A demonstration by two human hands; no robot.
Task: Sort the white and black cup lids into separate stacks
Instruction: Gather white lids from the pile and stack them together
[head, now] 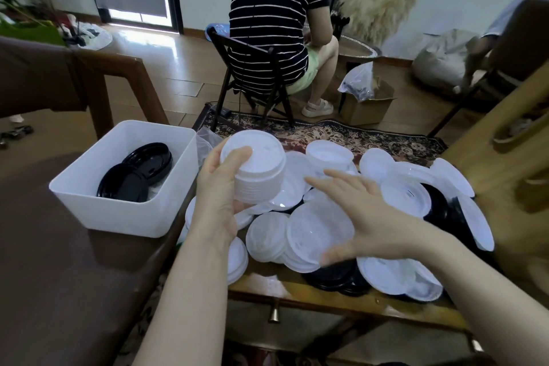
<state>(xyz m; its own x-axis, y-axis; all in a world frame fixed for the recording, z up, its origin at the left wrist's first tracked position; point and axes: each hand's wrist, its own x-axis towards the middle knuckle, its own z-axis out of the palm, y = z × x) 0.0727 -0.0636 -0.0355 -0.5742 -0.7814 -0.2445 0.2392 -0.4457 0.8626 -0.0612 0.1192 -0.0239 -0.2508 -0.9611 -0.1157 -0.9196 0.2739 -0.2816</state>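
My left hand (218, 187) grips a stack of several white lids (255, 168), held up above the pile with my thumb across its top. Spread flat, my right hand (361, 211) hovers over a heap of loose white lids (315, 232) on the small wooden table (326, 291), and nothing is in its fingers. Black lids (332, 276) lie under and among the white ones, more at the right (439, 208). A white plastic bin (98, 205) at the left holds two stacks of black lids (124, 183).
The bin stands on a brown surface (44, 261) left of the table. A person in a striped shirt (273, 9) sits on a dark folding chair (252, 83) beyond the table, back turned. A cardboard box (368, 107) and patterned rug (341, 134) lie on the floor.
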